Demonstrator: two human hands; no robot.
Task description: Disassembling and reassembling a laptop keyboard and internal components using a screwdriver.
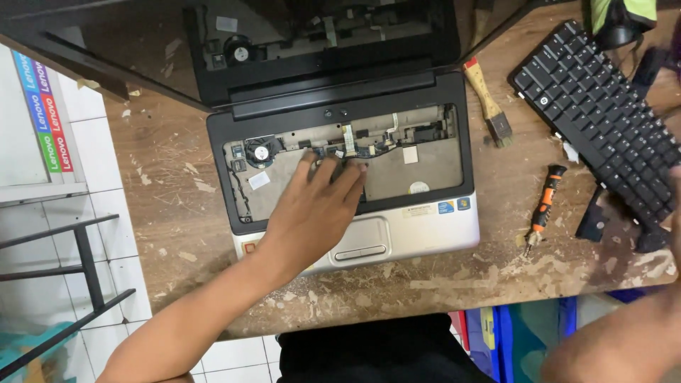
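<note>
On the worktop (440,276), left hand (312,213) flat and spread on the open laptop (425,220), gripping nothing; right hand (675,206) by the loose keyboard (603,113), grip hidden.

Worn, chipped wooden table (440,284) over white tiled floor (113,234); black metal frame (85,262) at left

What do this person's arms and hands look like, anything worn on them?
Both are bare: the left hand shows no glove, ring or watch, and its forearm no sleeve. The right hand is mostly out of frame; its forearm at the lower right corner is also unsleeved.
</note>
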